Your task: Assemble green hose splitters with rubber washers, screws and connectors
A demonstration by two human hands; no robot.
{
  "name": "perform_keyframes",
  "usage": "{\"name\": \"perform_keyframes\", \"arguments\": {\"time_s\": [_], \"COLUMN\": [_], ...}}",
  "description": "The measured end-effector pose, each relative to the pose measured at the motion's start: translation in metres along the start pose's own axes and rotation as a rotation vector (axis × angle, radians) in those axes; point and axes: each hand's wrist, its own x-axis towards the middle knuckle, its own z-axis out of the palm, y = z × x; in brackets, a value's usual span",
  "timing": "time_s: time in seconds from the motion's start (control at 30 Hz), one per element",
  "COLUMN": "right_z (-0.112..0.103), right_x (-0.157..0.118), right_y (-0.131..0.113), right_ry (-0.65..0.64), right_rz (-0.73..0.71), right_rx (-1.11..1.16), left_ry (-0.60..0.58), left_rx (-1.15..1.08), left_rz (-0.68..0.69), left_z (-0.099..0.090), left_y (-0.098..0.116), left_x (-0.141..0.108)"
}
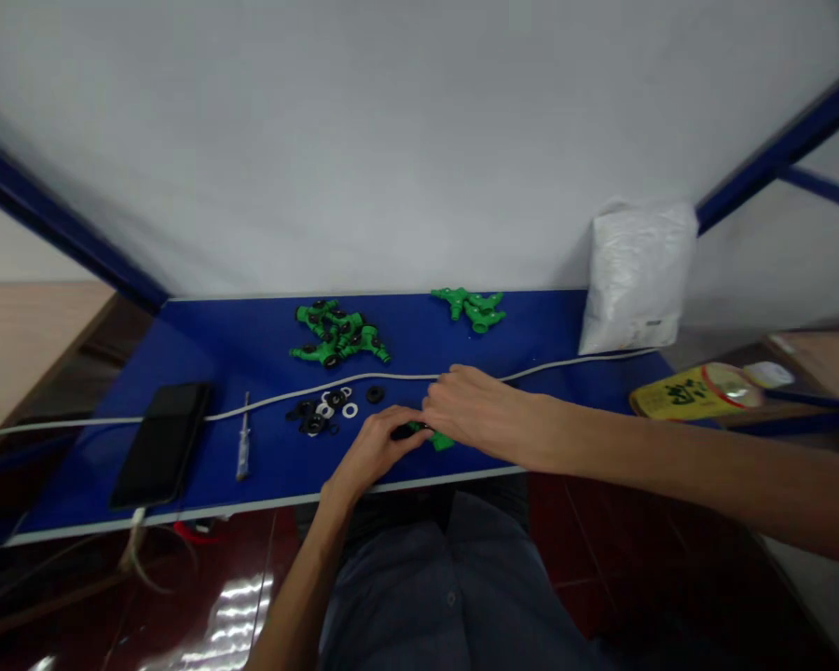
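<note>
Both hands meet near the front edge of the blue table (pixel 266 345), around a green plastic hose connector (pixel 443 442). My left hand (pixel 381 442) closes on the connector from the left, thumb and fingers pinching it. From above and the right, my right hand (pixel 461 405) presses its bent fingers on the same piece, hiding most of it. Left of the hands lie black and white rings and caps (pixel 322 410), with one black ring (pixel 375 394) apart from them. Behind are a pile of green connectors with black parts (pixel 339 333) and several plain green connectors (pixel 472 308).
A white cable (pixel 364 376) runs across the table behind the hands. To the left lie a screwdriver (pixel 243 447) and a black phone (pixel 162 445) with a cord plugged in. A white plastic package (pixel 639 275) stands at the back right, near a yellow container (pixel 692 391).
</note>
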Motion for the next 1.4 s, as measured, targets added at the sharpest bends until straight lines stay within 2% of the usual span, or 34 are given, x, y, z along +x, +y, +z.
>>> {"name": "perform_keyframes", "arguments": {"time_s": [0.13, 0.3, 0.47, 0.6, 0.77, 0.93, 1.17, 1.33, 1.4], "right_z": [-0.013, -0.014, -0.018, -0.021, -0.014, -0.004, -0.015, -0.015, -0.018], "right_x": [0.011, 0.02, 0.014, 0.007, 0.002, -0.001, 0.007, 0.022, 0.022], "right_y": [-0.002, 0.004, 0.011, 0.004, -0.01, -0.009, -0.012, -0.006, -0.006], "right_ry": [0.005, -0.036, -0.022, 0.003, 0.068, 0.12, 0.074, -0.021, -0.009], "right_rz": [-0.05, 0.013, -0.047, -0.051, -0.073, -0.112, -0.11, -0.088, -0.11], "right_rx": [0.064, 0.085, 0.075, -0.008, -0.147, -0.186, -0.139, -0.104, -0.069], "left_ry": [0.011, 0.032, 0.05, 0.056, 0.033, 0.041, 0.029, 0.032, 0.04], "left_rx": [0.015, 0.076, 0.129, 0.144, 0.155, 0.157, 0.103, 0.042, 0.021], "left_rz": [-0.022, -0.062, -0.081, -0.056, -0.029, -0.029, 0.012, 0.039, 0.044], "left_z": [0.0, 0.0, -0.001, -0.002, 0.0, 0.002, 0.003, 0.005, 0.006], "left_y": [-0.006, -0.012, -0.015, -0.009, 0.002, -0.004, -0.006, -0.006, -0.006], "left_x": [0.002, 0.006, 0.01, 0.009, 0.003, 0.002, 0.001, 0.0, -0.001]}}
